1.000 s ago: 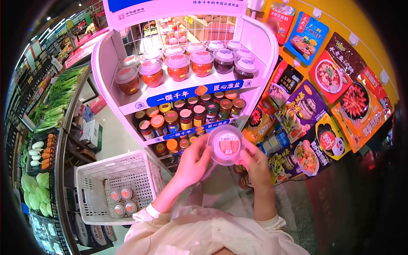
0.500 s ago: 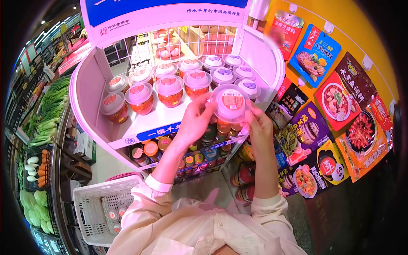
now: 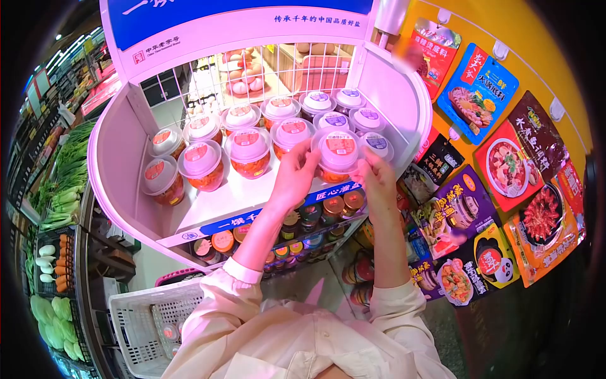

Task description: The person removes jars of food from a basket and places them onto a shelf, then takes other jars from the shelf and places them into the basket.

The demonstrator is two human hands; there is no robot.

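Note:
A clear plastic tub of red pickled food (image 3: 339,151) with a domed lid and a red label is between my two hands, at the front right of the pink-lit display shelf (image 3: 240,189). My left hand (image 3: 294,172) curls its fingers against the tub's left side. On the other side, the fingers of my right hand (image 3: 377,182) pinch its lower right rim. The tub is nearly upright; whether its base rests on the shelf is hidden. Similar red-labelled tubs (image 3: 250,150) stand in rows to the left, and purple-labelled tubs (image 3: 374,146) sit just behind and to the right.
Small jars (image 3: 309,215) fill the lower shelf. A white plastic basket (image 3: 142,328) holding several lidded containers is at lower left. Hanging seasoning packets (image 3: 478,91) cover the yellow panel at right. Vegetables (image 3: 53,316) lie on racks at far left.
Both hands have lowered the tub slightly toward the shelf front. Its lid faced me more before; now the tub is more upright and its red contents show. The view has shifted slightly.

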